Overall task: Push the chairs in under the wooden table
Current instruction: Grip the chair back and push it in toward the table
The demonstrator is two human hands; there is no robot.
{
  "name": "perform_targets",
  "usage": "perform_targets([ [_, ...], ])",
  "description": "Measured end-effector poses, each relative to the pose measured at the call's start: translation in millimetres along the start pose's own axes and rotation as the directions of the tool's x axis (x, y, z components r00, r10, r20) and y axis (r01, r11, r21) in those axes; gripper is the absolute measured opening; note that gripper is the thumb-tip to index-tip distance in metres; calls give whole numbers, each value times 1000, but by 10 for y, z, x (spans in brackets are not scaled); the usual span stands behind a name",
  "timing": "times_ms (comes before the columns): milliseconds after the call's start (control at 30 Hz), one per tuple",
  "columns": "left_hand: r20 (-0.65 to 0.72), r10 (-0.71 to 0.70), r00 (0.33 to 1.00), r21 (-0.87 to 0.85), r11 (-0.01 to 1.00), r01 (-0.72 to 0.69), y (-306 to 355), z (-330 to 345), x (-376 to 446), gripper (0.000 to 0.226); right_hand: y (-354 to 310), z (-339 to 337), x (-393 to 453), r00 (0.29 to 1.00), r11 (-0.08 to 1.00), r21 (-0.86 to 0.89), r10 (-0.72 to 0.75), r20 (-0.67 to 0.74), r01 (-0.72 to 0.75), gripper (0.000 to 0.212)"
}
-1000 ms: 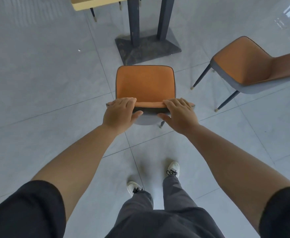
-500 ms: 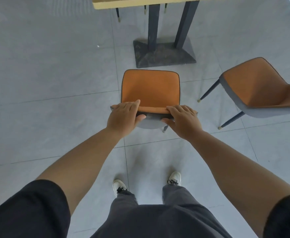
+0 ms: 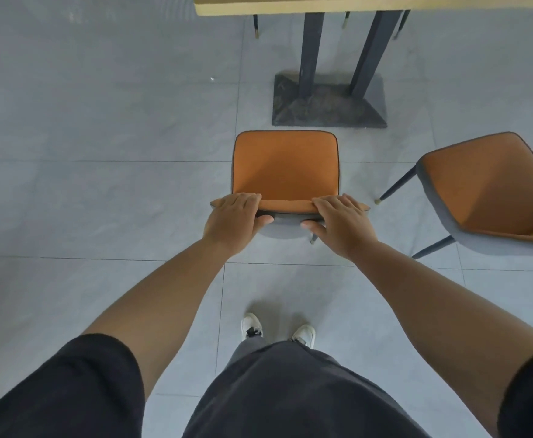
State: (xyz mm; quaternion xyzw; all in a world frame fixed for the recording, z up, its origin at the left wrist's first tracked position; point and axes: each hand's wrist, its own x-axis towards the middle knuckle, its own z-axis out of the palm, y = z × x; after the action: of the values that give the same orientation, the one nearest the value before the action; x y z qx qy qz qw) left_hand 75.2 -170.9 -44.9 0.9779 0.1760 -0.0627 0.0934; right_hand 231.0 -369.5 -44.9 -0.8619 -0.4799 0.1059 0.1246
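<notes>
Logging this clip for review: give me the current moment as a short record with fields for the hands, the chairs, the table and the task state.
left hand: left hand grips the top edge of the chair back
right hand: right hand grips the same edge, further right
held chair: orange chair faces the table, seat short of the table base, not yet under the table
second chair: second chair stands to the right, turned at an angle, untouched
table: wooden table at the top of the view
floor: grey tiled floor
task state: no chair pushed in yet
</notes>
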Motion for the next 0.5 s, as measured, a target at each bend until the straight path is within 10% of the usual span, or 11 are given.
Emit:
perform_targets([
  [500, -48, -34, 998, -31, 999, 33, -153, -118, 876, 50, 447, -167, 874, 998, 998, -27, -58, -16, 58, 55],
])
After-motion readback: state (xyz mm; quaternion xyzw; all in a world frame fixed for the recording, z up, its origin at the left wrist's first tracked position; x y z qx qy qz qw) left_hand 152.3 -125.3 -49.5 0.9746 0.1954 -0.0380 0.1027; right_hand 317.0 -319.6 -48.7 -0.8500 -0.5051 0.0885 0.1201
